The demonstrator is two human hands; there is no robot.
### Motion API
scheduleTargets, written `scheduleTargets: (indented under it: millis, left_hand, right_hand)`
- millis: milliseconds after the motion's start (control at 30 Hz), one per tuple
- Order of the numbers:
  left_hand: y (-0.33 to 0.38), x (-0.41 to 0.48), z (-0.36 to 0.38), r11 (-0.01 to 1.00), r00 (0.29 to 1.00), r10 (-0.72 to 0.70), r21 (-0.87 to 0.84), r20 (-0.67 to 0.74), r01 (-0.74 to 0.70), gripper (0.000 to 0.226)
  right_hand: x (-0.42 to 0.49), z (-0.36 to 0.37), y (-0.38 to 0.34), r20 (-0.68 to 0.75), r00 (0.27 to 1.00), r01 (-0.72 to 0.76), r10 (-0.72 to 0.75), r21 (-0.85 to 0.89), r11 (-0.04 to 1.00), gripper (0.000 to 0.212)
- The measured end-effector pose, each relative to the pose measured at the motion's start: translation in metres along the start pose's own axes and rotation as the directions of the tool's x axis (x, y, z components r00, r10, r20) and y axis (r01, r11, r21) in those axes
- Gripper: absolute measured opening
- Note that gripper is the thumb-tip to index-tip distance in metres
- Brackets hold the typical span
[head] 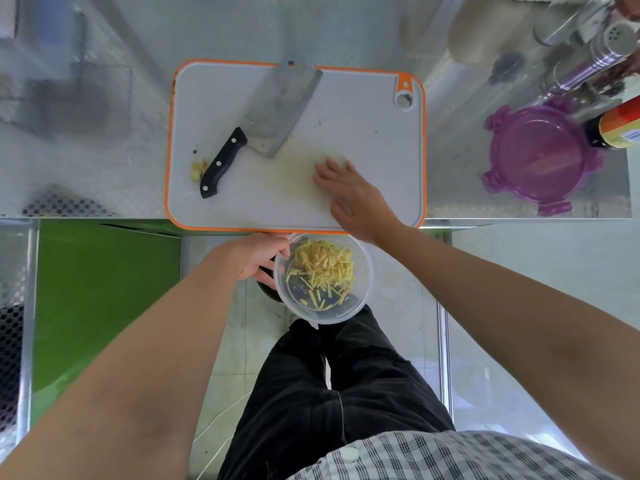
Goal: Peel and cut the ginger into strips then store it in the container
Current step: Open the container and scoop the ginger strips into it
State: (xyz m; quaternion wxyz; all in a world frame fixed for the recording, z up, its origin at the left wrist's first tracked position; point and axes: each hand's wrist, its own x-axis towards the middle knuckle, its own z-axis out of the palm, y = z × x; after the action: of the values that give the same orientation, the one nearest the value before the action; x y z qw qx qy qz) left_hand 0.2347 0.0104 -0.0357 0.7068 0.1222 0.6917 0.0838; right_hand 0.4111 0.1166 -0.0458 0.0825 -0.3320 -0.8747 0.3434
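Note:
A clear round container (360, 292) holds a heap of yellow ginger strips (325, 268). My left hand (258, 259) grips its left rim and holds it just below the near edge of the cutting board (363, 133). My right hand (349, 197) lies flat on the board, fingers spread, with nothing in it. A cleaver (273, 116) with a black handle rests on the board's left half. A small ginger scrap (198, 169) sits beside the handle.
The grey, orange-rimmed board lies on a steel counter. A purple container lid (540, 155) rests to the right, with a sauce bottle (616, 128) and metal shakers (588, 60) behind it. A green panel (104, 289) is below the counter at left.

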Motion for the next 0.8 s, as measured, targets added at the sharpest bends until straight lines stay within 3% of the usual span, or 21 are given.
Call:
scheduleTargets:
  millis: [200, 433, 567, 700, 800]
  left_hand:
    - [-0.005, 0.004, 0.001, 1.0, 0.999, 0.02, 0.004, -0.037, -0.02, 0.038]
    - [-0.01, 0.004, 0.009, 0.997, 0.997, 0.069, 0.035, -0.041, -0.067, 0.048]
    - [-0.015, 0.0, 0.016, 0.994, 0.994, 0.102, 0.039, -0.043, -0.1, 0.048]
    - [-0.017, -0.007, 0.021, 0.992, 0.991, 0.123, 0.033, -0.058, -0.121, 0.049]
    - [-0.019, -0.012, 0.024, 0.99, 0.991, 0.129, 0.062, -0.046, -0.126, 0.052]
  right_hand:
    - [-0.047, 0.017, -0.015, -0.084, 0.992, 0.099, -0.093, 0.076, 0.992, 0.039]
    - [-0.069, 0.019, -0.036, -0.195, 0.977, 0.091, -0.082, 0.039, 0.995, 0.033]
    - [-0.085, 0.023, -0.036, -0.142, 0.989, 0.044, -0.043, 0.004, 0.999, 0.037]
    - [-0.092, 0.02, -0.039, 0.009, 0.996, -0.093, 0.092, 0.052, 0.994, 0.038]
    - [-0.1, 0.015, -0.038, -0.05, 0.985, -0.162, 0.168, 0.109, 0.981, 0.024]
